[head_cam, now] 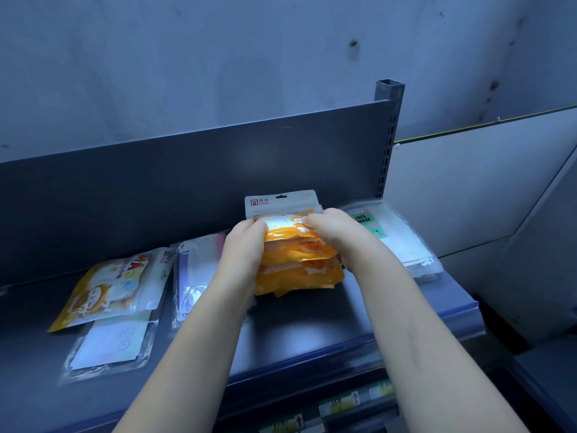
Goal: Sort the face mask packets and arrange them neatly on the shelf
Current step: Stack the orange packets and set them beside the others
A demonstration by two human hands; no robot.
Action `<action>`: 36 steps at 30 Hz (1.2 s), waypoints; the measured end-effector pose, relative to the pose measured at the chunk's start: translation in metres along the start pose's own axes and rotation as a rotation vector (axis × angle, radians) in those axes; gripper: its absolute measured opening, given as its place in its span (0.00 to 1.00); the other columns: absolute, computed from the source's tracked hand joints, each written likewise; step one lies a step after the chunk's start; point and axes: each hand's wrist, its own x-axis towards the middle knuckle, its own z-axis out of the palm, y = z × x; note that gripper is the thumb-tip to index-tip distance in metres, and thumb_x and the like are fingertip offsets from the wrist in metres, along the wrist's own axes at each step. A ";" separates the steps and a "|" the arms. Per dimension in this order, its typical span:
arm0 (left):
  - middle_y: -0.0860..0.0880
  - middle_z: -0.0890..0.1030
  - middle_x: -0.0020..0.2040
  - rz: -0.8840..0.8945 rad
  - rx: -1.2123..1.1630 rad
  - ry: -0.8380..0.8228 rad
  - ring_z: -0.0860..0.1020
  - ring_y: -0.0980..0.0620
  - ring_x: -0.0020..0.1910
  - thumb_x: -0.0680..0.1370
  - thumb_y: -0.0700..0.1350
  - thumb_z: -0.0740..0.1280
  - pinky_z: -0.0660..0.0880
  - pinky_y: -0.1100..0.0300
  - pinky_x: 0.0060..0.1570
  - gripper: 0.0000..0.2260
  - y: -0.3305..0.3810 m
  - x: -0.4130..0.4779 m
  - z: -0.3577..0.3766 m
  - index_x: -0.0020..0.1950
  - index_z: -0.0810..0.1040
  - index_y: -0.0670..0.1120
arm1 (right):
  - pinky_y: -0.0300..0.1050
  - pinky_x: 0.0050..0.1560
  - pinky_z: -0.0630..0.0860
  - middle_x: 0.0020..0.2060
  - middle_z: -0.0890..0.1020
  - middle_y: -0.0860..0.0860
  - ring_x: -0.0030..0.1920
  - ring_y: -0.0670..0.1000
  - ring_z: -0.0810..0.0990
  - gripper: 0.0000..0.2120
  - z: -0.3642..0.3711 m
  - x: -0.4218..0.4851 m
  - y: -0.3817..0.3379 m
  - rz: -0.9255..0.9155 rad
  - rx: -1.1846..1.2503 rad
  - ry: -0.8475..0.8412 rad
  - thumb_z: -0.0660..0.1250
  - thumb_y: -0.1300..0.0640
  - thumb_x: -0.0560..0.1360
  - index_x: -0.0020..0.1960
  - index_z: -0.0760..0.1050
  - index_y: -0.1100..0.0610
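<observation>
orange packet stack (pixel 296 264) mid shelf (pixel 312 332), long axis near-to-far, far end tipped up toward back panel (pixel 187 182). left hand (pixel 245 242) and right hand (pixel 327 228) gripping that far end, fingers curled over, 1 each side, equally near.

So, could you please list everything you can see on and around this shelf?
orange packets: stack, number unclear, orange and white, shelf centre
cartoon packet: one, orange and white, shelf left
white-mask packet: one, clear, front left, partly under the cartoon packet
purple-mask packet: one, clear, left of the stack
green-label packet: one, clear, right of the stack
shelf: one, dark grey, blue front edge
back panel: one, dark grey, behind the packets
post: one, grey, slotted, panel's right end
left hand: one, gripping the stack's left side
right hand: one, gripping the stack's right side
</observation>
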 end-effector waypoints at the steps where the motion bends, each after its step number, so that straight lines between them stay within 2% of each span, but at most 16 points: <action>1: 0.48 0.82 0.45 -0.003 -0.001 0.003 0.81 0.49 0.42 0.82 0.45 0.60 0.76 0.60 0.33 0.08 0.000 0.000 0.001 0.49 0.79 0.49 | 0.64 0.53 0.84 0.55 0.81 0.54 0.55 0.59 0.83 0.26 0.001 -0.004 0.000 -0.012 -0.011 0.019 0.64 0.42 0.70 0.65 0.72 0.51; 4: 0.48 0.84 0.48 0.021 -0.004 0.010 0.83 0.50 0.43 0.82 0.46 0.59 0.77 0.61 0.32 0.11 -0.004 0.000 0.005 0.55 0.82 0.50 | 0.51 0.49 0.79 0.55 0.80 0.51 0.55 0.54 0.80 0.18 0.002 -0.006 0.002 -0.099 -0.050 0.083 0.63 0.47 0.78 0.65 0.74 0.52; 6: 0.49 0.84 0.51 0.053 -0.010 0.020 0.83 0.51 0.46 0.83 0.47 0.58 0.79 0.60 0.35 0.13 -0.008 -0.001 0.009 0.58 0.82 0.51 | 0.50 0.51 0.79 0.56 0.81 0.51 0.55 0.53 0.80 0.16 0.002 -0.003 0.004 -0.155 -0.044 0.120 0.62 0.48 0.80 0.65 0.75 0.52; 9: 0.52 0.83 0.53 0.080 -0.029 0.061 0.81 0.51 0.52 0.84 0.52 0.57 0.81 0.52 0.50 0.14 -0.013 0.000 0.015 0.61 0.80 0.53 | 0.51 0.53 0.81 0.55 0.82 0.50 0.54 0.52 0.81 0.15 0.002 0.000 0.006 -0.187 -0.024 0.145 0.61 0.47 0.81 0.64 0.75 0.50; 11: 0.51 0.82 0.54 0.086 -0.037 0.097 0.80 0.50 0.53 0.83 0.53 0.55 0.79 0.51 0.53 0.16 -0.016 0.001 0.018 0.62 0.80 0.52 | 0.49 0.47 0.80 0.55 0.82 0.50 0.52 0.51 0.81 0.14 0.002 0.000 0.006 -0.188 -0.017 0.163 0.61 0.47 0.81 0.64 0.74 0.50; 13: 0.50 0.82 0.56 0.065 -0.055 0.140 0.80 0.48 0.55 0.82 0.54 0.54 0.79 0.48 0.57 0.18 -0.017 0.002 0.021 0.63 0.78 0.51 | 0.45 0.38 0.73 0.54 0.80 0.50 0.48 0.47 0.78 0.15 0.001 0.001 0.005 -0.178 -0.029 0.173 0.61 0.47 0.82 0.64 0.73 0.52; 15: 0.49 0.81 0.57 -0.002 -0.087 0.180 0.79 0.45 0.57 0.79 0.57 0.53 0.78 0.44 0.61 0.21 -0.017 0.002 0.023 0.65 0.77 0.51 | 0.44 0.36 0.70 0.54 0.80 0.49 0.48 0.47 0.78 0.18 0.001 0.002 0.005 -0.144 -0.021 0.136 0.63 0.46 0.82 0.68 0.71 0.52; 18: 0.47 0.82 0.55 -0.110 -0.132 0.184 0.80 0.42 0.55 0.75 0.59 0.52 0.78 0.40 0.61 0.23 -0.015 0.005 0.025 0.62 0.77 0.51 | 0.46 0.41 0.76 0.58 0.80 0.49 0.54 0.51 0.81 0.24 0.000 0.006 0.006 -0.094 0.046 0.079 0.66 0.44 0.80 0.73 0.68 0.49; 22: 0.45 0.84 0.52 -0.146 -0.146 0.164 0.82 0.40 0.54 0.71 0.58 0.53 0.80 0.38 0.58 0.20 -0.013 0.013 0.023 0.52 0.78 0.50 | 0.55 0.53 0.84 0.58 0.82 0.52 0.55 0.56 0.84 0.27 -0.001 0.008 0.004 -0.021 0.175 0.040 0.68 0.42 0.75 0.70 0.70 0.50; 26: 0.44 0.84 0.52 -0.169 -0.111 0.149 0.83 0.40 0.53 0.71 0.55 0.56 0.81 0.39 0.58 0.18 -0.007 0.008 0.020 0.51 0.79 0.49 | 0.66 0.51 0.84 0.54 0.85 0.56 0.51 0.61 0.87 0.31 -0.001 0.015 0.005 0.052 0.193 0.018 0.68 0.40 0.65 0.66 0.74 0.50; 28: 0.45 0.84 0.51 -0.171 -0.095 0.159 0.82 0.41 0.52 0.72 0.54 0.56 0.80 0.40 0.58 0.16 -0.007 0.008 0.019 0.52 0.78 0.49 | 0.65 0.53 0.84 0.54 0.85 0.55 0.52 0.61 0.86 0.29 0.000 0.010 0.002 0.046 0.146 0.031 0.67 0.41 0.66 0.65 0.73 0.50; 31: 0.45 0.82 0.52 -0.130 -0.084 0.194 0.80 0.42 0.52 0.75 0.53 0.55 0.79 0.44 0.58 0.17 -0.010 0.010 0.021 0.55 0.78 0.48 | 0.58 0.57 0.83 0.55 0.83 0.52 0.53 0.56 0.85 0.24 0.001 0.002 -0.002 -0.017 0.083 0.084 0.66 0.42 0.73 0.66 0.71 0.49; 33: 0.46 0.81 0.53 -0.078 -0.085 0.227 0.79 0.43 0.53 0.79 0.52 0.54 0.78 0.46 0.58 0.17 -0.012 0.010 0.023 0.59 0.78 0.47 | 0.56 0.57 0.83 0.55 0.83 0.50 0.53 0.55 0.84 0.22 0.002 0.001 -0.002 -0.057 0.088 0.104 0.66 0.43 0.76 0.67 0.70 0.49; 36: 0.47 0.81 0.57 0.009 -0.124 0.266 0.78 0.43 0.56 0.82 0.52 0.54 0.77 0.43 0.63 0.18 -0.015 0.015 0.026 0.63 0.78 0.48 | 0.53 0.54 0.83 0.56 0.82 0.49 0.53 0.52 0.83 0.20 0.003 -0.001 -0.003 -0.129 0.076 0.141 0.66 0.45 0.77 0.68 0.72 0.49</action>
